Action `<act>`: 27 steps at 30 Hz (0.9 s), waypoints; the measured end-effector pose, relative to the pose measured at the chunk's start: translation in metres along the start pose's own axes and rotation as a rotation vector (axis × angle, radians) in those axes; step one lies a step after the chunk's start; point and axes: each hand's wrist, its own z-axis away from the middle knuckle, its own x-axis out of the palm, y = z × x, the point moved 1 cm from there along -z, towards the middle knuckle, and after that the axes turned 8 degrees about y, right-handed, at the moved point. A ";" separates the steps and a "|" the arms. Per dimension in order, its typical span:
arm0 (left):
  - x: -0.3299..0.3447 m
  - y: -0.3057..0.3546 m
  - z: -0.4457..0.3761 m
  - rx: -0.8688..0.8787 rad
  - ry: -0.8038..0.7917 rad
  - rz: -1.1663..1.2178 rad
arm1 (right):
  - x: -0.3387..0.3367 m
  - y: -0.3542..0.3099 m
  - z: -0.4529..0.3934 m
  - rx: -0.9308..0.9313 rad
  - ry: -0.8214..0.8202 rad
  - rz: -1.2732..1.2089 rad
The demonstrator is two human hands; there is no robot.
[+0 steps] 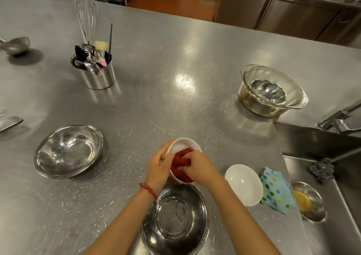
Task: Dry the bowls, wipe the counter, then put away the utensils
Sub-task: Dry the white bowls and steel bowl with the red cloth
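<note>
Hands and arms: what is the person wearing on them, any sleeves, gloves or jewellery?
Both forearms are bare, with no sleeves in view and no gloves. The left hand has a red beaded bracelet with one blue bead at the wrist. The right hand and its wrist carry nothing visible.

Red cloth (180, 164) showing inside white bowl (184, 147). Second white bowl (243, 184) sitting right of it. Further right, light blue cloth (275, 191) showing multicoloured polka dots. Silver steel bowl (67, 151) gleaming left of white bowl, another (175, 221) below it. Yellow sponge (302, 200) lying in small steel dish (310, 204). Red beaded bracelet (148, 189) showing on wrist. Grey steel counter (156, 69) shining.
</note>
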 end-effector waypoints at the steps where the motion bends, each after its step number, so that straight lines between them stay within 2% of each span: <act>1: 0.000 -0.003 0.004 -0.020 -0.008 0.012 | -0.002 0.004 0.002 -0.053 -0.061 -0.132; 3: 0.001 -0.008 0.008 -0.039 -0.031 0.022 | 0.000 0.006 0.009 -0.089 -0.043 -0.374; 6: 0.001 -0.008 0.011 -0.042 -0.047 0.001 | 0.015 0.001 0.013 0.014 0.278 -0.479; 7: 0.000 -0.007 0.011 -0.037 -0.046 0.001 | 0.017 -0.003 0.014 0.029 0.372 -0.427; 9: -0.001 -0.005 0.010 -0.013 -0.026 -0.001 | 0.021 -0.009 0.016 -0.028 0.453 -0.206; 11: -0.001 -0.001 0.007 0.030 0.011 -0.029 | 0.023 -0.009 0.016 -0.071 0.409 0.057; 13: 0.001 0.000 0.005 0.054 0.031 -0.073 | 0.017 -0.007 0.013 -0.010 0.275 0.118; 16: -0.001 -0.012 0.007 0.019 0.020 -0.105 | 0.007 0.004 0.009 0.012 0.026 -0.135; 18: -0.004 -0.021 0.005 -0.026 0.017 -0.088 | 0.004 0.014 0.012 0.022 -0.031 -0.374; 20: -0.005 -0.028 -0.005 -0.078 0.033 -0.059 | 0.003 0.023 0.015 0.072 0.050 -0.650; 22: -0.005 -0.034 -0.015 -0.134 0.041 -0.025 | 0.000 0.029 0.017 0.106 0.186 -0.822; 27: -0.003 -0.051 -0.028 -0.210 0.109 -0.032 | -0.007 0.052 0.029 0.126 0.360 -0.960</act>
